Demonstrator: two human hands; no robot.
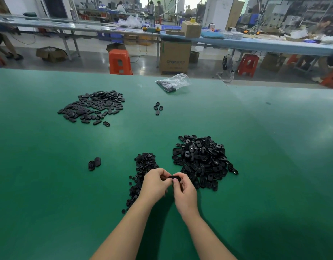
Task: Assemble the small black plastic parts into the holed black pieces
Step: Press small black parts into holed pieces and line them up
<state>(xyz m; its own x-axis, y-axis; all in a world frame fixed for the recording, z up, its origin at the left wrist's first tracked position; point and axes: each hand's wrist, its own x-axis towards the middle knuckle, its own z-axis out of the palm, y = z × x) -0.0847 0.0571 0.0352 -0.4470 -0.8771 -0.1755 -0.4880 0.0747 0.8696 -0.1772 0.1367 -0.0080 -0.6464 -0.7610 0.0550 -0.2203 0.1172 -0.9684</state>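
Head view, one entry.

Risk: I judge the likeliest fault to be a bad seat. The piece [174,178] is pinched above the mat [49,194], between both sets of fingertips, and I cannot see its hole or any small part in it. If the part goes in crooked, or the fingers slip, it may drop into the small parts [143,166] below the hands and be lost there. A drop to the right would mix it into the holed pile [201,160].

Left hand [155,182]: fingers curled, tips meeting on the piece's left end; whether they also pinch a small part I cannot tell.

Right hand [184,192]: fingers curled, thumb and forefinger gripping the piece's right end.

Stock: finished pile [92,107] far left, well apart; bag [174,83] at the far edge.
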